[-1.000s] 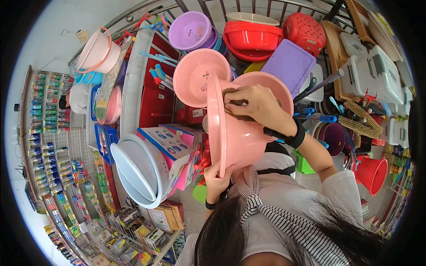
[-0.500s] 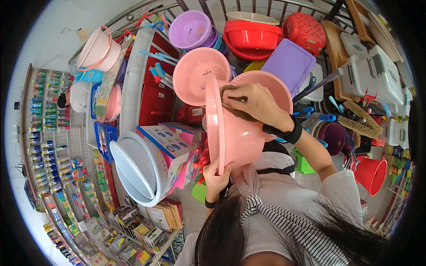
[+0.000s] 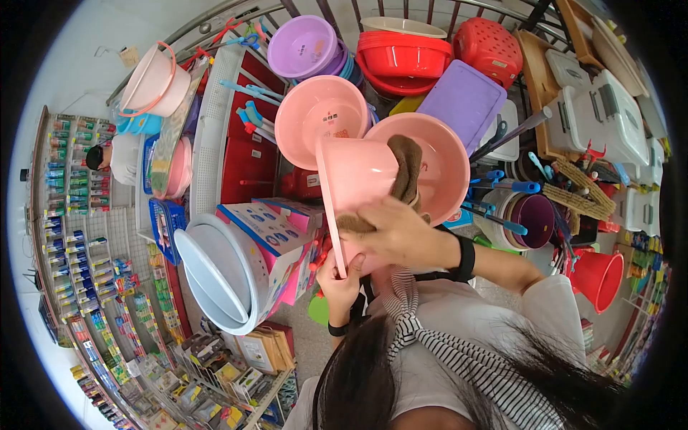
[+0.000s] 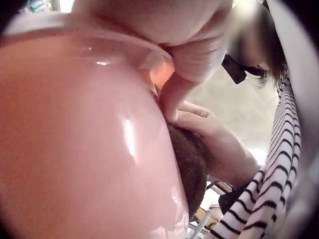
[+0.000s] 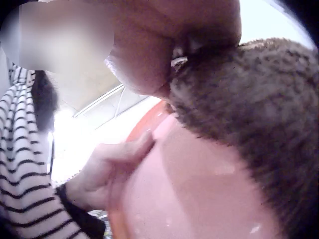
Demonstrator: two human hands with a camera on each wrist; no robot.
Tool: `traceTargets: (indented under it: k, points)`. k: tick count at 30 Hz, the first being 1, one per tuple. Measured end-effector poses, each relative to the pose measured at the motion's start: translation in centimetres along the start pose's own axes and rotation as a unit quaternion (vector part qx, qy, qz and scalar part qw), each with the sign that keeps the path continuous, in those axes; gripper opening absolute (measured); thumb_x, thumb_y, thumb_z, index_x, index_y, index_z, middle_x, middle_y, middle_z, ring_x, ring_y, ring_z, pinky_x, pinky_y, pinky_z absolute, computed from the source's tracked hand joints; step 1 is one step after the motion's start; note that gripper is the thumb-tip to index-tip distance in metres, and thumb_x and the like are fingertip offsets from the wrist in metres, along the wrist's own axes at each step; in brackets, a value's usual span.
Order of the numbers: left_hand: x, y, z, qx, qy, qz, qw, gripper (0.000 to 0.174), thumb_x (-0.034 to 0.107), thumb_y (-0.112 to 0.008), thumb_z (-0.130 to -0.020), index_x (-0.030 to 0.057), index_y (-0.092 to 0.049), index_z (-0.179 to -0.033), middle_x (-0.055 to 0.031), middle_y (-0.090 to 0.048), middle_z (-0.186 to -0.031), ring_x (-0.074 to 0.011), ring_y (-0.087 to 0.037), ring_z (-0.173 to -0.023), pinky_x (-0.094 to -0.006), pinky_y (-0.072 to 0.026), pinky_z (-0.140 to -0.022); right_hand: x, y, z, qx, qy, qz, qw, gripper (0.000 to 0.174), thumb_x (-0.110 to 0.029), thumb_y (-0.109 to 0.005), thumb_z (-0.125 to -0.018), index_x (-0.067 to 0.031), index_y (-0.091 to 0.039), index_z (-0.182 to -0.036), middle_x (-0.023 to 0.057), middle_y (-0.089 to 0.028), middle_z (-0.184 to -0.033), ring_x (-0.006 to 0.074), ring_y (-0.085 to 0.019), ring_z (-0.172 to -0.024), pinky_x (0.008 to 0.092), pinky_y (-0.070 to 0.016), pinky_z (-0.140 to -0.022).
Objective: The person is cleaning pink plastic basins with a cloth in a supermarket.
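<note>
A pink plastic basin (image 3: 356, 168) is tipped on its side in front of the person's chest, its rim facing left and its outer wall toward the right hand. Low on that rim, the left hand (image 3: 340, 288) pinches the edge, thumb on the outer side. With the right hand (image 3: 398, 233) the person holds a brown fuzzy cloth (image 3: 407, 168) against the basin's outside, near the lower rim. Part of the cloth hangs loose over the wall. Its thick pile (image 5: 259, 99) fills the right of the right wrist view. In the left wrist view the right hand (image 4: 219, 137) lies close to the left thumb.
Two more pink basins (image 3: 322, 107) stand just beyond, with purple basins (image 3: 301, 46) and red basins (image 3: 405, 57) behind. Pale blue tubs (image 3: 218, 279) and a printed box (image 3: 269, 233) sit on the left. Mops (image 3: 580, 190) and a red bucket (image 3: 598, 279) are at right.
The right hand has slid the cloth down along the basin's outer wall, from the upper part to near the left hand. The basin has shifted slightly left and tilted; the left hand keeps its rim grip.
</note>
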State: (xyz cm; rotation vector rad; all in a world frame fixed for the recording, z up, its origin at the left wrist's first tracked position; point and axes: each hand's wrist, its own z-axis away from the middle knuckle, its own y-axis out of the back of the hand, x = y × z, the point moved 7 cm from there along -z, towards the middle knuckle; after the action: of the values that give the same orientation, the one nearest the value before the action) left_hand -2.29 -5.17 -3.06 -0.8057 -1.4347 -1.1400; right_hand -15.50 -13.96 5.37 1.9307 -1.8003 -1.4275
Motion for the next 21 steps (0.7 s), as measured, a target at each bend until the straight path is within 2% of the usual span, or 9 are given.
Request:
traceTargets:
  k: [2,3,4,7,10,12,17,19,21]
  points:
    - [0.8,0.0,-0.1,0.014,-0.011,0.011,1.000,0.028,0.009,-0.074,-0.081,-0.0047,-0.061,-0.103,-0.0002,-0.062,-0.077,-0.0031,-0.051,-0.064,-0.0185,-0.0416,-0.055,3.4,-0.3,-0.4,-0.067,-0.115,0.075,0.988,0.038,-0.015,-0.053,-0.079,-0.0079,-0.058,-0.116,0.0133,-0.058,-0.099,0.0283,-0.059,-0.087,0.0399,-0.0453,-0.072]
    - [1.2,0.1,-0.1,0.028,-0.022,0.024,0.999,0.026,0.011,-0.075,-0.080,-0.0027,-0.063,-0.100,0.0012,-0.061,-0.071,-0.0018,-0.047,-0.060,-0.0187,-0.0396,-0.053,4.7,1.1,-1.2,0.029,-0.125,0.072,0.989,0.036,-0.012,-0.053,-0.078,-0.0102,-0.059,-0.114,0.0119,-0.060,-0.102,0.0291,-0.060,-0.085,0.0394,-0.0467,-0.066]
    - [1.1,0.1,0.2,0.027,-0.022,0.024,0.999,0.026,0.011,-0.075,-0.080,-0.0027,-0.063,-0.100,0.0012,-0.061,-0.071,-0.0018,-0.047,-0.060,-0.0187,-0.0396,-0.053,7.0,1.6,-1.1,0.089,-0.171,-0.032,0.981,0.037,-0.011,-0.054,-0.078,-0.0089,-0.059,-0.115,0.0109,-0.060,-0.109,0.0313,-0.058,-0.088,0.0413,-0.0446,-0.071]
    - [1.2,0.5,0.5,0.019,-0.033,-0.019,0.999,0.025,0.012,-0.075,-0.081,-0.0025,-0.063,-0.098,0.0014,-0.061,-0.072,-0.0021,-0.048,-0.061,-0.0188,-0.0399,-0.053,7.2,2.3,-1.1,0.090,-0.146,-0.014,0.985,0.038,-0.014,-0.054,-0.079,-0.0075,-0.058,-0.117,0.0088,-0.058,-0.118,0.0292,-0.055,-0.094,0.0425,-0.0417,-0.079]
    - [1.2,1.5,0.5,0.026,-0.040,0.013,0.999,0.025,0.012,-0.075,-0.081,-0.0030,-0.063,-0.097,0.0018,-0.061,-0.073,-0.0025,-0.049,-0.061,-0.0191,-0.0402,-0.053,3.1,0.9,-0.5,-0.017,-0.112,0.043,0.993,0.040,-0.020,-0.058,-0.079,-0.0077,-0.060,-0.117,0.0075,-0.056,-0.116,0.0237,-0.053,-0.099,0.0427,-0.0384,-0.085]
    - [0.6,1.8,0.4,0.006,-0.022,0.040,0.999,0.025,0.012,-0.075,-0.081,-0.0038,-0.063,-0.097,0.0008,-0.063,-0.075,-0.0028,-0.050,-0.062,-0.0189,-0.0409,-0.054,-1.1,-1.1,-0.5,-0.054,0.016,0.021,0.998,0.042,-0.025,-0.058,-0.079,-0.0100,-0.060,-0.118,0.0049,-0.056,-0.111,0.0193,-0.052,-0.094,0.0413,-0.0381,-0.083]
    - [1.8,2.0,0.2,0.016,-0.034,0.055,0.998,0.027,0.012,-0.077,-0.079,-0.0032,-0.065,-0.098,0.0008,-0.063,-0.072,-0.0026,-0.050,-0.061,-0.0198,-0.0406,-0.053,1.6,0.9,-2.5,0.021,-0.065,0.109,0.992,0.035,-0.017,-0.054,-0.081,-0.0140,-0.058,-0.115,-0.0006,-0.057,-0.108,0.0168,-0.053,-0.089,0.0387,-0.0362,-0.078]
    - [2.9,1.8,-0.1,-0.014,-0.091,-0.117,0.989,0.023,0.013,-0.078,-0.076,-0.0027,-0.066,-0.088,-0.0043,-0.063,-0.066,-0.0104,-0.056,-0.057,-0.0250,-0.0443,-0.056,4.0,2.1,-3.0,0.067,-0.151,-0.021,0.986,0.032,-0.010,-0.051,-0.088,-0.0066,-0.055,-0.119,0.0079,-0.056,-0.116,0.0247,-0.054,-0.099,0.0395,-0.0391,-0.085]
    - [3.3,1.5,-0.3,-0.012,-0.114,-0.148,0.982,0.023,0.011,-0.078,-0.074,-0.0023,-0.067,-0.090,-0.0064,-0.062,-0.064,-0.0128,-0.055,-0.053,-0.0262,-0.0439,-0.055,5.2,2.1,-2.6,0.108,-0.185,-0.089,0.973,0.031,-0.009,-0.049,-0.091,-0.0036,-0.053,-0.121,0.0113,-0.055,-0.119,0.0277,-0.054,-0.105,0.0393,-0.0400,-0.090]
